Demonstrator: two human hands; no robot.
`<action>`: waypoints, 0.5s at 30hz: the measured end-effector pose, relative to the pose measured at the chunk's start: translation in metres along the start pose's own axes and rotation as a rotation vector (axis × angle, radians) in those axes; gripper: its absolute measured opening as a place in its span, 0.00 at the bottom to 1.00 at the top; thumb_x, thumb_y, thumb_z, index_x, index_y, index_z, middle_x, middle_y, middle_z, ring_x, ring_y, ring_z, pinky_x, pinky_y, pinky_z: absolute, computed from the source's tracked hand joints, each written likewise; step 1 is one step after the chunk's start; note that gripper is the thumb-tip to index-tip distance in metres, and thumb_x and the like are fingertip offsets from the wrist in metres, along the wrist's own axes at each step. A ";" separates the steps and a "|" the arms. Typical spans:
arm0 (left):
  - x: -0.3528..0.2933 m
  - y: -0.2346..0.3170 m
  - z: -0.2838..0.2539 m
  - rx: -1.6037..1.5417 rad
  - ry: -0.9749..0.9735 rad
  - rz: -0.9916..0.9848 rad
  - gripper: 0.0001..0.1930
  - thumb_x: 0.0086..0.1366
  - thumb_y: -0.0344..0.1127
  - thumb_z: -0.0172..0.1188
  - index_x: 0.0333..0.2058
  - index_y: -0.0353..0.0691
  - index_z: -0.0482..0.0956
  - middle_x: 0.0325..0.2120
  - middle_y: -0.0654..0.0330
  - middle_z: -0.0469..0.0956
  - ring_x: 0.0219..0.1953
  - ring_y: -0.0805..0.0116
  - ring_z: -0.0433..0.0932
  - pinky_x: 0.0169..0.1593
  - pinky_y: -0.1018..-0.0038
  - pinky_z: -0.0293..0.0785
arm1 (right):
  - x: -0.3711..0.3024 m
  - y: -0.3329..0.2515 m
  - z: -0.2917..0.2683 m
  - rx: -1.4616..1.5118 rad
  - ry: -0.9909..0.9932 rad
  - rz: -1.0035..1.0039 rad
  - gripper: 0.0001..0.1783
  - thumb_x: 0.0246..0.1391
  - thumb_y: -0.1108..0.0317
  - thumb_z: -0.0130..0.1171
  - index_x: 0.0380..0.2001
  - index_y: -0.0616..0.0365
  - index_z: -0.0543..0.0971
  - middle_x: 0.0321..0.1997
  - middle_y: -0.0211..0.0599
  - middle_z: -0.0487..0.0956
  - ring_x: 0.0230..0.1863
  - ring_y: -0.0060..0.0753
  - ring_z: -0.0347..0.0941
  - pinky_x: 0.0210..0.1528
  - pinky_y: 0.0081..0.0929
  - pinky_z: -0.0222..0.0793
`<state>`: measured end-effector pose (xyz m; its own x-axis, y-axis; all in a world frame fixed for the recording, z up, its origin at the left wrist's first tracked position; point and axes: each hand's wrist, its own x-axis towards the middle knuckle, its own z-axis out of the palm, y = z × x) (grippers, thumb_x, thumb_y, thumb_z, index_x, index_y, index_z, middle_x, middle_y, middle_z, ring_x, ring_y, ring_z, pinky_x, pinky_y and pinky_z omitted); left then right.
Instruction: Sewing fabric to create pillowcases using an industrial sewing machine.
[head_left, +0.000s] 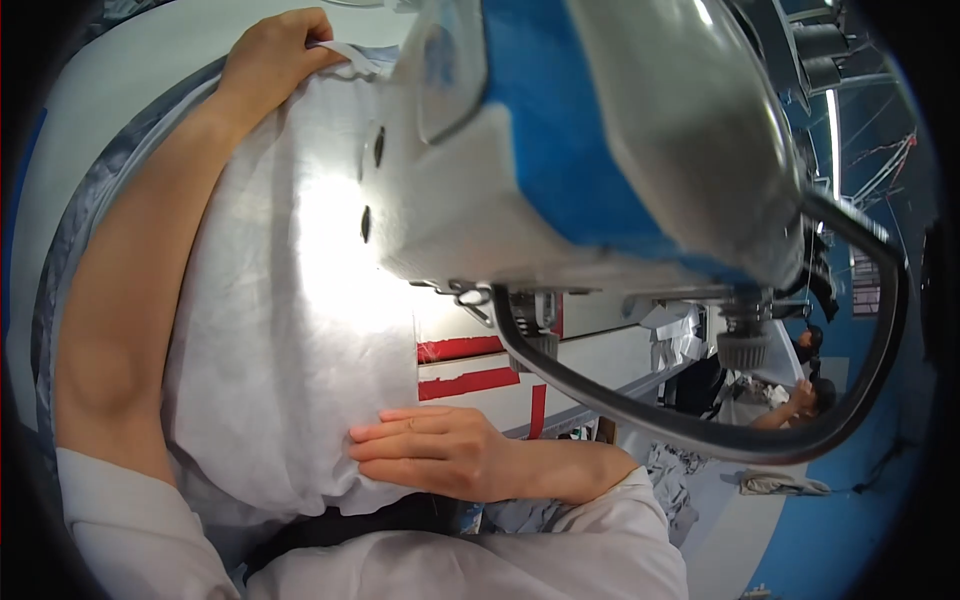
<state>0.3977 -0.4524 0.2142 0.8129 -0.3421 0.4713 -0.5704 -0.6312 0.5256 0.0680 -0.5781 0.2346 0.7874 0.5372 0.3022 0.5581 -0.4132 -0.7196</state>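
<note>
White fabric lies spread beside and partly behind the head of a white and blue sewing machine. Across the fabric's left side reaches my left arm, and at the far edge my left hand is closed, pinching a gathered fold between thumb and fingers. Close to me, my right hand rests flat on the near right edge of the cloth, fingers stretched out and together. A bright lamp glow falls on the cloth next to the machine. The needle area is hidden by the machine head.
A black curved bar sticks out from the machine on the right. Red tape strips mark the white table. Grey-blue fabric curves along the left. Cloth heaps lie to the right, where other people are at work.
</note>
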 end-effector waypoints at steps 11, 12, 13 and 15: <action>-0.020 0.012 -0.039 -0.223 -0.177 0.069 0.35 0.56 0.45 0.63 0.57 0.34 0.62 0.57 0.46 0.64 0.62 0.54 0.60 0.63 0.67 0.56 | 0.020 0.020 -0.013 0.069 -0.042 0.032 0.13 0.46 0.76 0.57 0.38 0.59 0.79 0.46 0.37 0.79 0.54 0.36 0.73 0.57 0.37 0.65; -0.050 0.022 -0.065 -0.164 -0.248 0.026 0.39 0.58 0.48 0.60 0.60 0.32 0.53 0.61 0.45 0.54 0.65 0.53 0.50 0.66 0.67 0.47 | 0.020 0.018 -0.012 0.069 -0.044 0.046 0.13 0.45 0.76 0.56 0.38 0.58 0.79 0.46 0.37 0.79 0.54 0.36 0.72 0.58 0.38 0.64; -0.091 0.029 -0.103 -0.148 -0.354 0.014 0.44 0.60 0.50 0.58 0.63 0.30 0.44 0.65 0.44 0.45 0.68 0.52 0.41 0.68 0.66 0.38 | 0.020 0.017 -0.013 0.083 -0.033 0.067 0.15 0.45 0.76 0.56 0.39 0.58 0.79 0.47 0.37 0.78 0.55 0.36 0.72 0.59 0.38 0.62; -0.175 0.039 -0.167 -0.063 -0.209 0.013 0.42 0.61 0.52 0.57 0.63 0.33 0.47 0.65 0.44 0.47 0.68 0.55 0.44 0.68 0.64 0.41 | 0.021 0.014 -0.010 0.054 -0.038 0.050 0.15 0.45 0.77 0.56 0.40 0.56 0.78 0.47 0.35 0.78 0.55 0.36 0.72 0.59 0.38 0.62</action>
<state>0.2137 -0.3013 0.2703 0.8084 -0.4912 0.3243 -0.5818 -0.5836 0.5665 0.0952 -0.5806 0.2371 0.8027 0.5451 0.2420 0.5028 -0.4003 -0.7661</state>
